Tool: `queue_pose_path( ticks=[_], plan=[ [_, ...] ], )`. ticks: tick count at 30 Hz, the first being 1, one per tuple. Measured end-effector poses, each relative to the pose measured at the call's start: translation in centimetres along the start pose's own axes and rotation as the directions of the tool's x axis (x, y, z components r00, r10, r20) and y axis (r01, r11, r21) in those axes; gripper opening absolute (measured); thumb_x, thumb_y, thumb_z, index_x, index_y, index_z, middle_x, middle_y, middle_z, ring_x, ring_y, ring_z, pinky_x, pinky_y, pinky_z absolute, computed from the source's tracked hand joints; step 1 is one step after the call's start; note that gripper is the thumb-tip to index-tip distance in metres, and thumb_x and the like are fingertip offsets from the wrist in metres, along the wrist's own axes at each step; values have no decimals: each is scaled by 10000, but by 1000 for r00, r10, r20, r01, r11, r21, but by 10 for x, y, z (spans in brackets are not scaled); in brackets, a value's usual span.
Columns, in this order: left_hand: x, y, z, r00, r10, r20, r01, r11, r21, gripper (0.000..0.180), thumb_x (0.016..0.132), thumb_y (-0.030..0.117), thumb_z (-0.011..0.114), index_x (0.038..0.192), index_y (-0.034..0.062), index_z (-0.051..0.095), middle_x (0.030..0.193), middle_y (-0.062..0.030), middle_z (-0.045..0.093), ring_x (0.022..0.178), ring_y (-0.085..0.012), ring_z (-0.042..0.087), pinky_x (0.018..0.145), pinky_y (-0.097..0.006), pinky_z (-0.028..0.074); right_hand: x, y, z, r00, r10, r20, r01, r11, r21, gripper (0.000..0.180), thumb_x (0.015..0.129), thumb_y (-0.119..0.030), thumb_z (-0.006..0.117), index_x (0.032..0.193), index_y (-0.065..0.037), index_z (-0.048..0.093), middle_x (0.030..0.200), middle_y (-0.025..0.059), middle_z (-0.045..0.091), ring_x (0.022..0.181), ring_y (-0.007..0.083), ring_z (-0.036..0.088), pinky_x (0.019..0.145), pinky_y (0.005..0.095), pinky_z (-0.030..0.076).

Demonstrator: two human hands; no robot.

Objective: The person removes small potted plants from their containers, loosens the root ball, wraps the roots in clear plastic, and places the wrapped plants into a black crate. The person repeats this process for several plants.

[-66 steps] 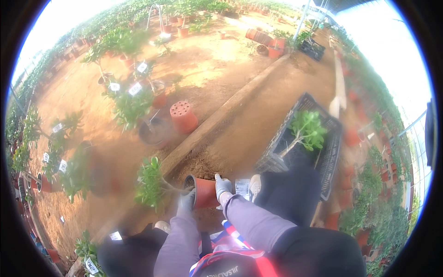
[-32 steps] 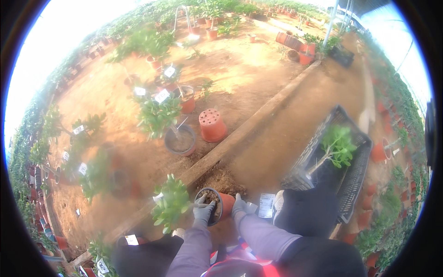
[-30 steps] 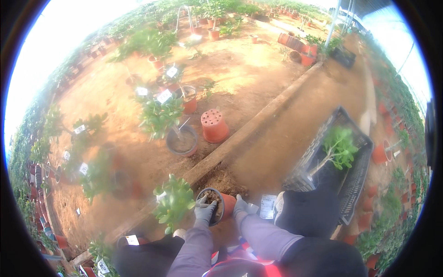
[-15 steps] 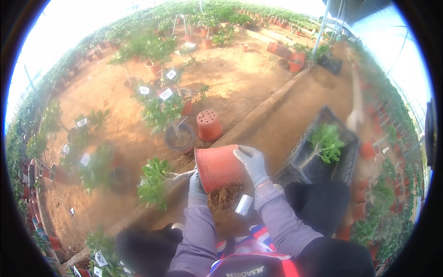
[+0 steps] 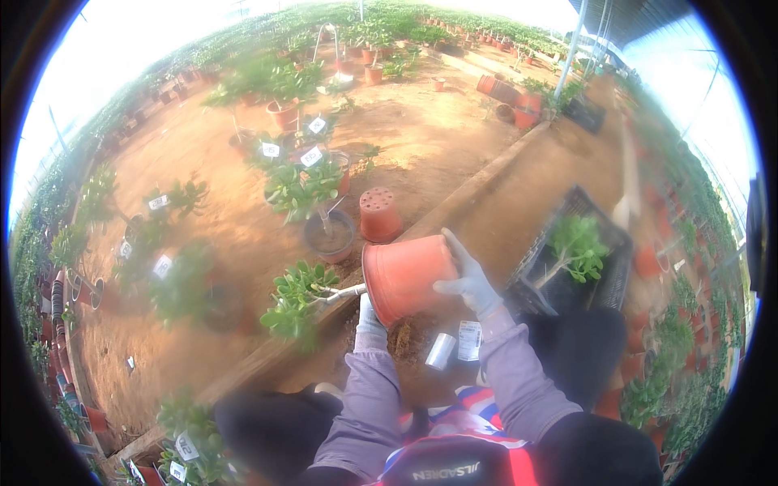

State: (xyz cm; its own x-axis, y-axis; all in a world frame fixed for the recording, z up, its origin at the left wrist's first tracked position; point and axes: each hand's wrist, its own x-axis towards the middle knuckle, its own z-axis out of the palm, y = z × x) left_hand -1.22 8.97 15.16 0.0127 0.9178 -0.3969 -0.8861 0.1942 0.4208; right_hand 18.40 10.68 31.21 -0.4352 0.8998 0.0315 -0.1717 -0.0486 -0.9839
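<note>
Orange pot (image 5: 408,275) now tipped sideways, lifted higher than half a second ago.
Right hand (image 5: 468,279) clasps its base; left hand (image 5: 370,312) grips the plant (image 5: 298,298) stem; one pot, one plant.

This is a plant nursery under a greenhouse roof (image 5: 648,24): rows of potted plants (image 5: 300,190) with white tags (image 5: 312,156) stand on bare reddish soil (image 5: 421,138), terracotta-coloured pots (image 5: 379,215) lie stacked about, and a black crate (image 5: 604,267) holds a seedling.

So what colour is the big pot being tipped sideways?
The pot is orange-red terracotta colour, held between both gloved hands; the head view shows it best.
</note>
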Motion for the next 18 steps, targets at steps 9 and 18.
queue_pose_path(
  ticks=[9,18],
  plan=[
    [6,-3,-6,995,31,-100,-28,999,33,440,965,472,586,1176,86,587,1028,-94,672,890,-174,661,840,-361,556,14,14,-7,1000,-28,12,28,1000,-10,1180,624,-188,943,1559,1,250,1560,170,364,1463,271,308,1188,369,248],
    [16,-9,-11,983,54,-177,-50,998,29,475,951,549,583,1087,95,617,972,-70,668,847,-161,656,825,-369,559,21,25,-27,998,-59,21,62,981,-183,1235,601,-359,949,1557,1,254,1576,174,348,1453,276,330,1191,379,227]
  ],
)
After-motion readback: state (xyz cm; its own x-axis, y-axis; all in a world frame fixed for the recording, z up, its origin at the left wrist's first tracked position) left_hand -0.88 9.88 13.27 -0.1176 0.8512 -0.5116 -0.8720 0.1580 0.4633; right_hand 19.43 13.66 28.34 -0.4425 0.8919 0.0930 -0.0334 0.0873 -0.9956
